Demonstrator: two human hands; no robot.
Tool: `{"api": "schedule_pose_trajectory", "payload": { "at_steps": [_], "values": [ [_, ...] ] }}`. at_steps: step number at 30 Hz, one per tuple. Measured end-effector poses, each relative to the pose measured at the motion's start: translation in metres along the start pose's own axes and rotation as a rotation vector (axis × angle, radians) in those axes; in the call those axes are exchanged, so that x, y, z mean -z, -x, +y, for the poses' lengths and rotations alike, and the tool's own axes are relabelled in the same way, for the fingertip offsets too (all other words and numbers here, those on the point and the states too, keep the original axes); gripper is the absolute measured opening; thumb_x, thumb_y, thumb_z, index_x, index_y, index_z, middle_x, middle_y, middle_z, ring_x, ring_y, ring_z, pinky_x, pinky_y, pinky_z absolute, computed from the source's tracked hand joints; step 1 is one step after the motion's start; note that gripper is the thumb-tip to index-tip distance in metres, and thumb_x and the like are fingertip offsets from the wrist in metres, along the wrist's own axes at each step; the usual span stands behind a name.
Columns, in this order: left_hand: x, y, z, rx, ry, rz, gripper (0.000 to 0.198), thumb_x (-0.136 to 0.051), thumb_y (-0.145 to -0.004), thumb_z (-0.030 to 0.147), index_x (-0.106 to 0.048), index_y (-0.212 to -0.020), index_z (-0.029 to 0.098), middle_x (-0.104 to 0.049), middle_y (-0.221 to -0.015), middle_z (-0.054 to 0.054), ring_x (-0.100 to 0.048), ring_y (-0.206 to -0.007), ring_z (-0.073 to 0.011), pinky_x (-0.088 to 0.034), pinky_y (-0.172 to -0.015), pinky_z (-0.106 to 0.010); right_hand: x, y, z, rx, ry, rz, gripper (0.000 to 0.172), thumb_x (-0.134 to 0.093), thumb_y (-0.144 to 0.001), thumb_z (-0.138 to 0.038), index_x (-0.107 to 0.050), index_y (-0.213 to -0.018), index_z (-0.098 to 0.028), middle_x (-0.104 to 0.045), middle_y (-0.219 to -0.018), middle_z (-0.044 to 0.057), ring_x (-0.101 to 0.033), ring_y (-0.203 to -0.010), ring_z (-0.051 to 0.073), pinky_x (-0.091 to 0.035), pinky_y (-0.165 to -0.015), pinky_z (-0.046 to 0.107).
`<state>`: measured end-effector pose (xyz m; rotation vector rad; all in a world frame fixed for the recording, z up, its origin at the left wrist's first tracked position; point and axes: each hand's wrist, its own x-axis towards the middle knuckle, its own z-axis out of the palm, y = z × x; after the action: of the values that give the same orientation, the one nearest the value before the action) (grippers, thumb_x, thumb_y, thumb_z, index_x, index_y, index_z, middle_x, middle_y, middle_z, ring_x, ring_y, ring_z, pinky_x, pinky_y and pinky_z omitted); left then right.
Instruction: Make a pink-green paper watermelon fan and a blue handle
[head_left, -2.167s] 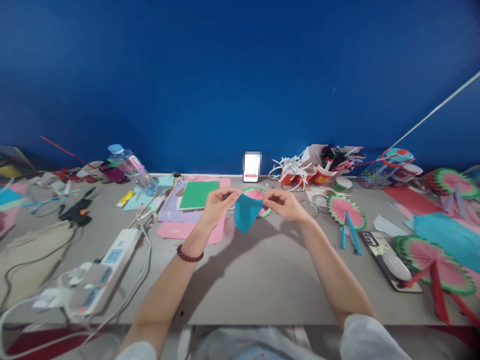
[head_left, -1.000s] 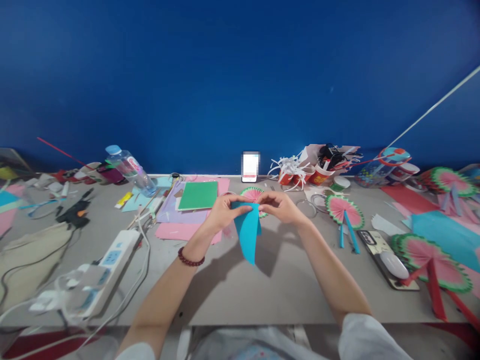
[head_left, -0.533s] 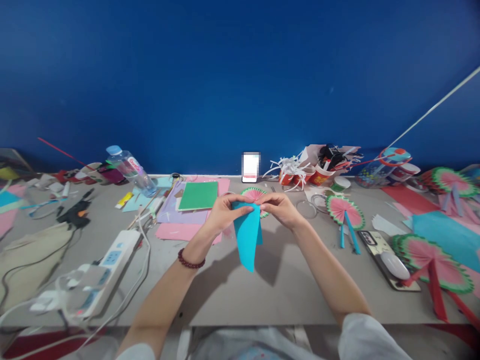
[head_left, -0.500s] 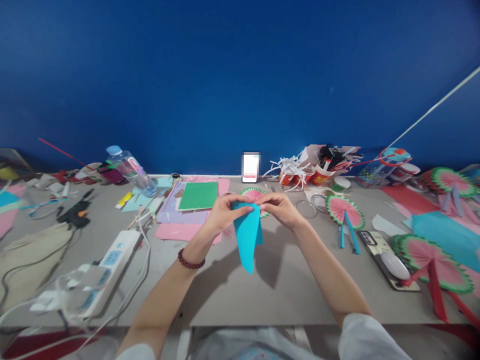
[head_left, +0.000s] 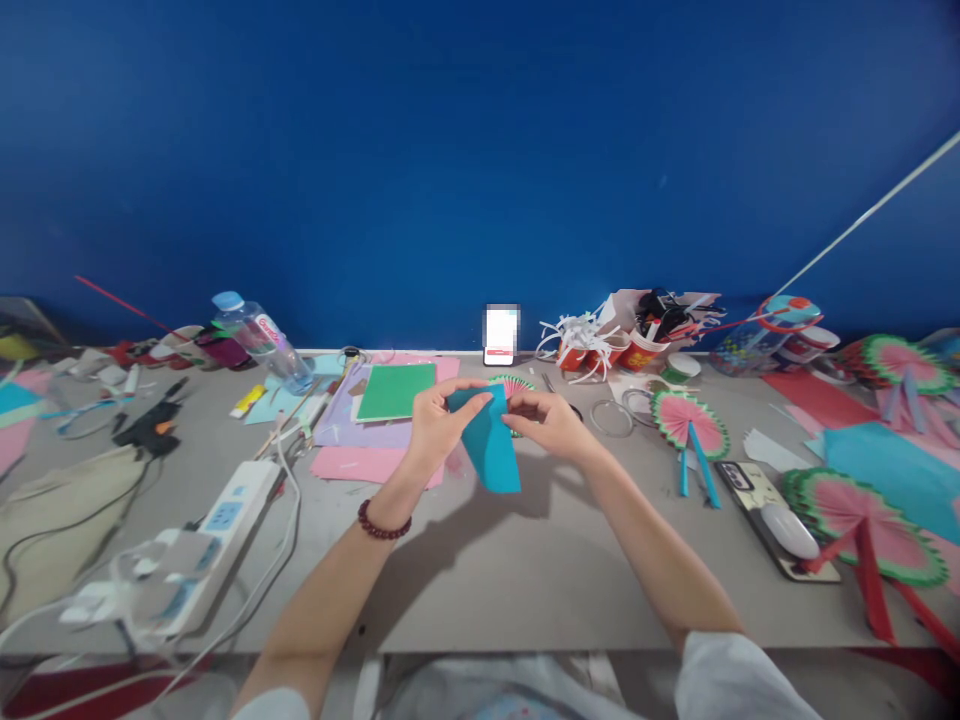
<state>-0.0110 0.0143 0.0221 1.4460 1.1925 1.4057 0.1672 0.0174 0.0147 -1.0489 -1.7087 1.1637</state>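
Blue paper point(head_left: 491, 455): held up between the hands, over the middle of the worktop point(head_left: 480, 600).
Paper's look: plain, longer than wide, slanting downward to the right, lightly bowed; the face towards the person is in shade.
Paper's lower end: hangs free, with a sharp corner at lower right.
Left hand point(head_left: 439, 425): thumb and fingers closed on the paper's upper part, thumb flat on the near face, fingers behind; a dark red bracelet point(head_left: 384, 522) circles the wrist.
Right hand point(head_left: 551, 428): fingers bent, thumb and forefinger nearly together, tips touching the paper's right edge; whether they pinch it cannot be told.
Behind the paper: a pink and green fan point(head_left: 512, 384), partly hidden, and beyond it a lit phone point(head_left: 499, 338) upright near the wall point(head_left: 480, 180).
Left of the hands: a green sheet point(head_left: 396, 391) on a purple one point(head_left: 352, 432), just beside the left hand; a pink sheet point(head_left: 356, 463) nearer the person; a power strip point(head_left: 232, 520) well apart.
Right of the hands: a metal ring point(head_left: 611, 418) near the right hand, then a fan with blue handles point(head_left: 690, 425); a mouse point(head_left: 787, 530) rests on a patterned phone point(head_left: 739, 475).
Front room: plain grey surface runs between the forearms to the front edge, crossed by shadows.
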Motion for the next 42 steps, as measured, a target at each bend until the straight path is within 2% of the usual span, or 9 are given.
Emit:
{"api": "schedule_pose_trajectory", "payload": {
  "at_steps": [9,14,17,20,25,30,35,39,42],
  "values": [
    [0.007,-0.009,-0.004,-0.054,0.061,0.059,0.025,-0.075,-0.066,0.033,-0.072,-0.085,0.017,-0.071,-0.085,-0.005,-0.064,-0.076,-0.0169,-0.052,-0.065,-0.025,-0.001,-0.001,-0.003,0.052,0.073,0.103,0.016,-0.062,-0.076,-0.033,-0.067,-0.076,-0.019,-0.068,-0.075,0.004,-0.061,-0.067,0.016,-0.050,-0.063,0.029],
    [0.021,-0.012,0.003,0.014,-0.037,-0.295,0.038,-0.074,-0.067,0.032,-0.070,-0.102,0.017,-0.070,-0.080,-0.005,-0.063,-0.070,-0.0148,-0.050,-0.060,-0.023,0.005,0.003,-0.007,0.145,0.287,0.134,0.012,-0.059,-0.077,-0.024,-0.071,-0.078,-0.020,-0.071,-0.080,0.005,-0.063,-0.072,0.018,-0.049,-0.070,0.031],
    [0.022,-0.012,0.005,0.018,-0.097,-0.381,0.027,-0.073,-0.069,0.037,-0.074,-0.087,0.017,-0.071,-0.076,-0.004,-0.062,-0.068,-0.0166,-0.050,-0.059,-0.025,0.004,0.005,-0.008,0.207,0.341,0.081,0.014,-0.057,-0.078,-0.020,-0.071,-0.080,-0.020,-0.071,-0.078,0.003,-0.063,-0.071,0.017,-0.049,-0.069,0.029],
    [0.019,-0.011,0.004,0.000,-0.120,-0.309,0.024,-0.070,-0.071,0.041,-0.075,-0.073,0.018,-0.071,-0.071,-0.004,-0.063,-0.069,-0.0191,-0.049,-0.059,-0.027,0.002,0.006,-0.008,0.223,0.353,0.076,0.014,-0.058,-0.078,-0.020,-0.071,-0.082,-0.020,-0.071,-0.080,0.003,-0.063,-0.071,0.017,-0.049,-0.069,0.028],
    [0.024,-0.017,0.004,0.038,-0.062,-0.117,0.022,-0.073,-0.067,0.039,-0.076,-0.074,0.018,-0.072,-0.072,-0.003,-0.063,-0.071,-0.0189,-0.049,-0.062,-0.027,0.011,0.003,-0.007,0.131,0.294,0.085,0.012,-0.064,-0.076,-0.027,-0.071,-0.081,-0.020,-0.071,-0.080,0.004,-0.063,-0.071,0.017,-0.050,-0.068,0.030],
    [0.037,-0.022,0.003,0.053,0.001,-0.010,0.024,-0.076,-0.064,0.042,-0.075,-0.071,0.018,-0.068,-0.062,-0.001,-0.060,-0.060,-0.0157,-0.047,-0.052,-0.025,0.022,-0.002,0.002,0.050,0.159,0.102,0.016,-0.066,-0.075,-0.033,-0.071,-0.082,-0.020,-0.071,-0.081,0.004,-0.064,-0.071,0.017,-0.050,-0.068,0.030],
    [0.044,-0.026,-0.003,0.007,-0.001,-0.062,0.023,-0.074,-0.067,0.042,-0.073,-0.069,0.019,-0.062,-0.055,0.000,-0.057,-0.053,-0.0145,-0.043,-0.044,-0.025,0.026,-0.003,0.006,0.052,0.089,0.192,0.022,-0.066,-0.075,-0.036,-0.073,-0.088,-0.020,-0.072,-0.083,0.004,-0.063,-0.073,0.017,-0.050,-0.066,0.029],
    [0.048,-0.029,-0.008,-0.008,-0.116,-0.161,0.025,-0.071,-0.070,0.042,-0.073,-0.074,0.017,-0.066,-0.064,-0.002,-0.060,-0.059,-0.0159,-0.046,-0.049,-0.025,0.030,-0.001,0.000,0.065,0.131,0.247,0.024,-0.064,-0.077,-0.038,-0.074,-0.090,-0.020,-0.072,-0.081,0.004,-0.063,-0.069,0.018,-0.049,-0.061,0.029],
    [0.050,-0.030,-0.006,-0.038,-0.254,-0.234,0.025,-0.067,-0.074,0.041,-0.072,-0.081,0.017,-0.070,-0.075,-0.005,-0.063,-0.066,-0.0183,-0.049,-0.056,-0.027,0.033,0.001,-0.004,0.070,0.165,0.219,0.019,-0.065,-0.076,-0.034,-0.075,-0.087,-0.022,-0.073,-0.083,0.004,-0.065,-0.074,0.019,-0.051,-0.065,0.030]
  ]
}}
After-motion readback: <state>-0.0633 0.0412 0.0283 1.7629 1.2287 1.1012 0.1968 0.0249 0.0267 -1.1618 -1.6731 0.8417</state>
